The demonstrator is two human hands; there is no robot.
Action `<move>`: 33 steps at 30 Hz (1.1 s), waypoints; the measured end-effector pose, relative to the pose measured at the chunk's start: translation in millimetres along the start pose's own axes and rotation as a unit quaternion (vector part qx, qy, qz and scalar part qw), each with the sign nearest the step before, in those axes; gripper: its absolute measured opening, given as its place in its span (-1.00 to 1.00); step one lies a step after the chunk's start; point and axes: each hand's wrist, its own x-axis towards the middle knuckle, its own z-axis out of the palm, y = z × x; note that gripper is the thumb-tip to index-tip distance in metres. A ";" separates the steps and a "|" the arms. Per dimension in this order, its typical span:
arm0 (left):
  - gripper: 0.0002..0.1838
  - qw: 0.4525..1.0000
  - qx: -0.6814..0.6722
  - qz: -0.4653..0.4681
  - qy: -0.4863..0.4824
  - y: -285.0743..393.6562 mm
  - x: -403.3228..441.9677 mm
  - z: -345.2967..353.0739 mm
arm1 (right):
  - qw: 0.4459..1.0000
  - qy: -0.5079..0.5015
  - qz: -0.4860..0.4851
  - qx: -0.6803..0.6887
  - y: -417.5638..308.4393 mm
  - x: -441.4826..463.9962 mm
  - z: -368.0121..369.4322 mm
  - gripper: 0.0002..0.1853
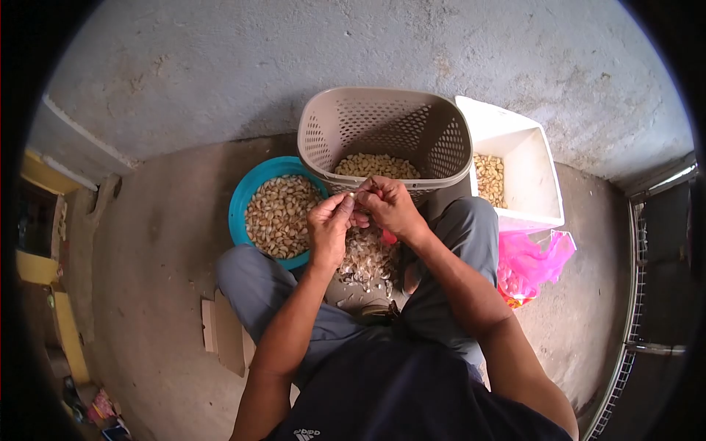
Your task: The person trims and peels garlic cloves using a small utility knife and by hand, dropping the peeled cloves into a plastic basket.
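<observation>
My left hand (329,223) and my right hand (393,209) meet just in front of the tall beige basket (375,94). Between the fingertips of my left hand is a small pale garlic clove (352,195), and the right fingers press close against it. Whether the right fingers hold a tool is hidden. A red object (388,237) shows just below my right hand; its kind is unclear. Peeled garlic cloves (376,166) lie in the basket's bottom. Left of my hands, a teal basin (237,208) holds unpeeled garlic cloves (281,213). Below them, papery garlic skins (368,257) form a heap.
A white foam box (531,169) with more cloves (489,179) stands right of the basket. Near my knee is a bright pink plastic bag (537,259). Flattened cardboard (226,334) lies at the left. A grey wall (368,44) rises behind the basket.
</observation>
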 end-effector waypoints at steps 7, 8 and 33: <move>-0.68 0.997 -0.049 -0.052 -0.008 6.5 1.6 -0.6 | 0.994 -0.021 -0.026 -0.101 -7.7 -3.9 4.0 -0.91; -0.68 0.996 -0.066 -0.065 -0.013 4.8 3.3 -5.3 | 0.997 -0.027 -0.014 -0.075 -5.1 -3.4 3.2 -0.91; -0.76 0.996 -0.059 -0.033 0.063 16.5 12.9 -24.3 | 0.897 -0.125 0.004 -0.424 -33.0 -6.8 -26.5 -0.85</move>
